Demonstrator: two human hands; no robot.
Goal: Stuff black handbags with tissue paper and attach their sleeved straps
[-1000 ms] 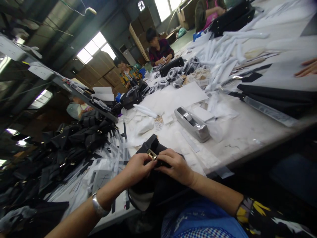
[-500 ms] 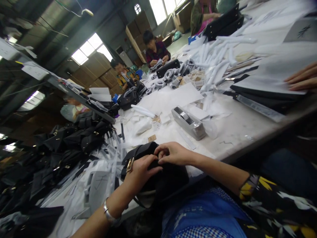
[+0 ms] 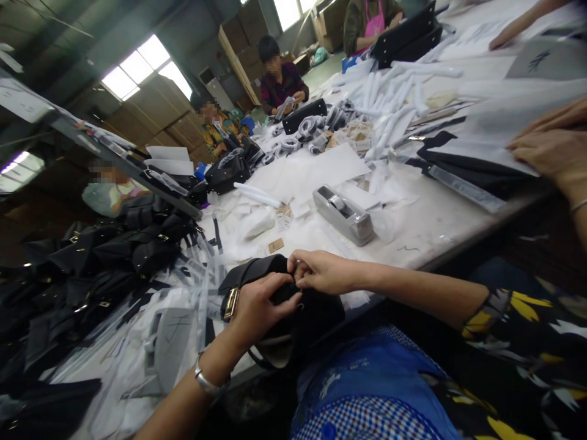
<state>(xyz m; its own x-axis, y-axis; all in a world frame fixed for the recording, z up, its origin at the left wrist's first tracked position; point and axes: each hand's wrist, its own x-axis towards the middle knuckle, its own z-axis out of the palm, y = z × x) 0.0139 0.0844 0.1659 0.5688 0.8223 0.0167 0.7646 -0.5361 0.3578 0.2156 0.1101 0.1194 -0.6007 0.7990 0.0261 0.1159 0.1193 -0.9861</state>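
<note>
A black handbag (image 3: 323, 315) with a gold buckle (image 3: 231, 304) rests at the table's front edge, close against my body. My left hand (image 3: 262, 300) lies over its top, thumb and fingers gripping the black material. From the right, my right hand (image 3: 318, 271) meets it there, its thumb and forefinger pinched together at the bag's surface. Whatever sits between those fingertips is too small and dark to make out. Part of the bag is hidden beneath my hands.
A grey tape dispenser (image 3: 343, 215) stands beyond the bag, another (image 3: 172, 342) to its left. Black bags (image 3: 105, 250) are heaped at left. At right, a co-worker's hands (image 3: 550, 146) rest on wrapping over a black bag (image 3: 477, 168). White paper (image 3: 337, 166) and wrapped straps lie across the table.
The view has shifted slightly. My hands stay on the bag, the right fingertips still pinched near the left thumb. More of the co-worker's hands at right has come into view.
</note>
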